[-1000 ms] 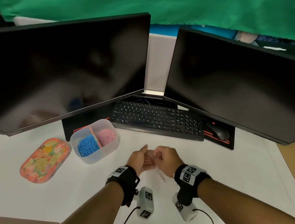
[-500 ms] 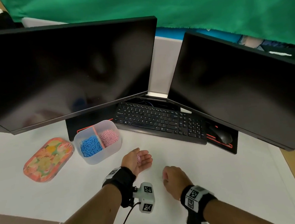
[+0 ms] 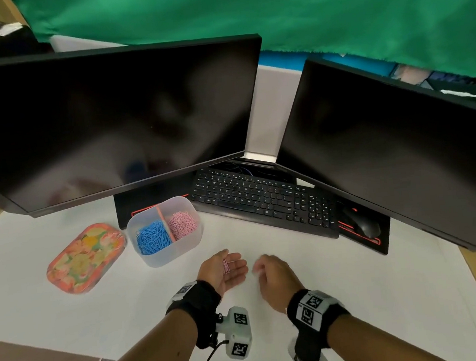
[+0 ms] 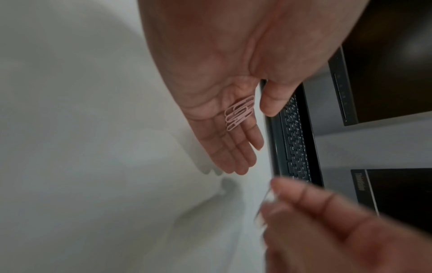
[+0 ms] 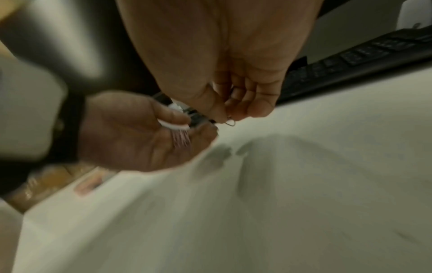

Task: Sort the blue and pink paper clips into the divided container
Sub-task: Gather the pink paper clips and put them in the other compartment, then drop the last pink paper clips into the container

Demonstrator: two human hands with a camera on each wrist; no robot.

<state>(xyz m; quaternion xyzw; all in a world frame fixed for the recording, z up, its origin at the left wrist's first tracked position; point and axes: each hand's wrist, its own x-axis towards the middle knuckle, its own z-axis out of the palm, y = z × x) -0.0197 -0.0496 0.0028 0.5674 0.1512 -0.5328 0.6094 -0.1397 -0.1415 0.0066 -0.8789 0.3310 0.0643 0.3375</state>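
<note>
Two monitors [image 3: 116, 119], one keyboard [image 3: 262, 204], one mouse [image 3: 363, 224], one divided container [image 3: 163, 259], one floral tray [image 3: 85, 258].

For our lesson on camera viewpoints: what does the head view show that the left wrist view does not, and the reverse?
Only the head view shows the divided container, blue clips left of its divider, pink clips right, and the floral tray. Only the left wrist view resolves separate pink paper clips overlapping. Both show the open left hand, the blurred right hand and the keyboard.

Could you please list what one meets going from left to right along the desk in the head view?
Floral tray → divided container → left hand with pink paper clips → right hand → mouse.
</note>
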